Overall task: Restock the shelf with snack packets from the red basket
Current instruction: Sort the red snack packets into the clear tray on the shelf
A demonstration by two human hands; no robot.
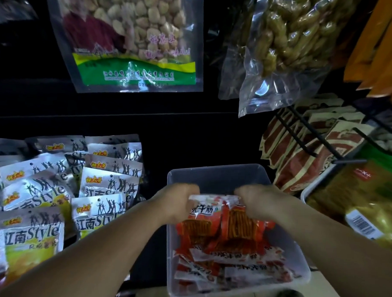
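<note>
A clear plastic bin stands on the dark shelf at centre. Inside it lie several red-and-white snack packets, flat near its front. My left hand and my right hand both grip the top edge of a bunch of the same red packets, held upright in the bin's middle. My fingers curl over the packets' white tops. No red basket is in view.
Silver and yellow "Style" packets fill the shelf to the left. Red-and-cream packets hang on black wire hooks at right, beside a yellow-green bag. Clear bags of nuts and yellowish snacks hang above.
</note>
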